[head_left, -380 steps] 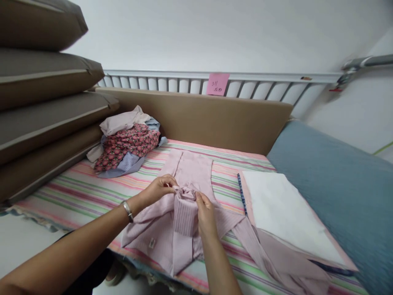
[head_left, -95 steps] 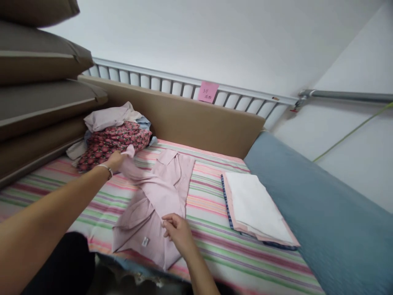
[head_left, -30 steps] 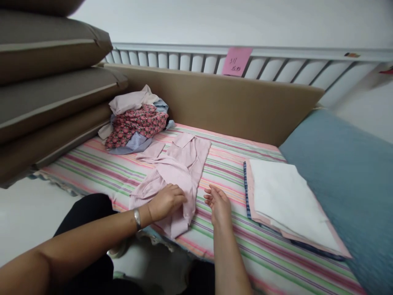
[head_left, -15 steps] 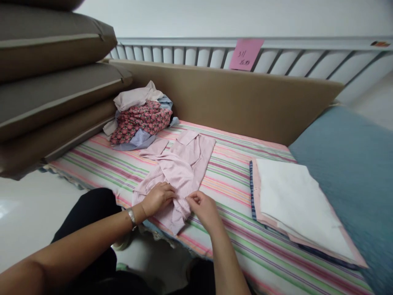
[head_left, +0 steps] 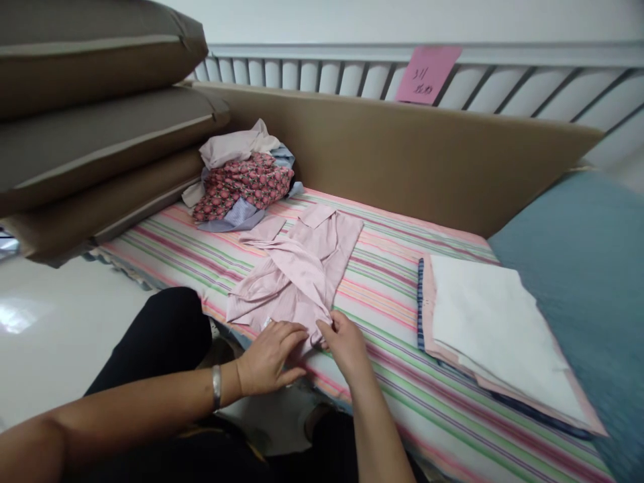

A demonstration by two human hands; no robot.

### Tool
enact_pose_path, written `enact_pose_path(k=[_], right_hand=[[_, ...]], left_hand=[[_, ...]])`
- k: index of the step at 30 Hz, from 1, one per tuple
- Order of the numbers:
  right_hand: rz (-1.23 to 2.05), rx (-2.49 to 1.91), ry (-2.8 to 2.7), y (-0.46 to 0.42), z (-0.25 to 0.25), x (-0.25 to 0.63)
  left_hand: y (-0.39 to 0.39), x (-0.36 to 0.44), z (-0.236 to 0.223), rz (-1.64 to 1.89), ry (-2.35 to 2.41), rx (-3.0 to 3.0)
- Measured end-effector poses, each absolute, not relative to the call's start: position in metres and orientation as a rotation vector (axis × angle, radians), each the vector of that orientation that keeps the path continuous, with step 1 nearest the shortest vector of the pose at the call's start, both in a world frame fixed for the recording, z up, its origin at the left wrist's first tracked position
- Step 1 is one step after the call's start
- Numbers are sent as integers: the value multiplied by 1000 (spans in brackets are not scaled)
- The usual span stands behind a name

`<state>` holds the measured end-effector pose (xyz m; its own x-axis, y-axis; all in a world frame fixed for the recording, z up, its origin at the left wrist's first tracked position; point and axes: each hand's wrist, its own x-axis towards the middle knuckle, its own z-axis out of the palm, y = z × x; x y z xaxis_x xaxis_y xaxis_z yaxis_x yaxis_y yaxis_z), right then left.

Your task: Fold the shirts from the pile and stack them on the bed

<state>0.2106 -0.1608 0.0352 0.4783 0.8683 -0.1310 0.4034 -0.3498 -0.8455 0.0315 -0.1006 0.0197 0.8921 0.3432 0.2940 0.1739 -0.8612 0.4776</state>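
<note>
A pale pink striped shirt (head_left: 302, 265) lies partly folded on the striped bedsheet (head_left: 387, 295), its collar pointing towards the back. My left hand (head_left: 269, 355) rests on the shirt's near hem, fingers curled over the fabric. My right hand (head_left: 347, 345) pinches the same hem just to the right. Both hands sit at the near edge of the bed.
A heap of unfolded clothes (head_left: 241, 181), topped by a red floral garment, sits at the back left. A folded stack with a white top (head_left: 496, 329) lies to the right. Brown cushions (head_left: 95, 134) are stacked at left, a tan backboard (head_left: 412, 154) behind, a blue pillow (head_left: 588, 261) at right.
Both hands slid down from the shirt's lower middle to its near hem. The camera tilted down and nearer. Earlier, the left sleeve was folded across the shirt.
</note>
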Motion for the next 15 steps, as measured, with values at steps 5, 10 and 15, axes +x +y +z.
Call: enact_pose_path(k=[5,10,15], right_hand=[[863,-1963,-1087,-170,31,216],[935,-1920,-1106,-177,33,223],[949,-1887,-1161,-180,34,226]], left_hand=[[-89,51,26,440,545,2452],[-82,57,32,448,517,2430],[-91,50,20,266,242,2640]])
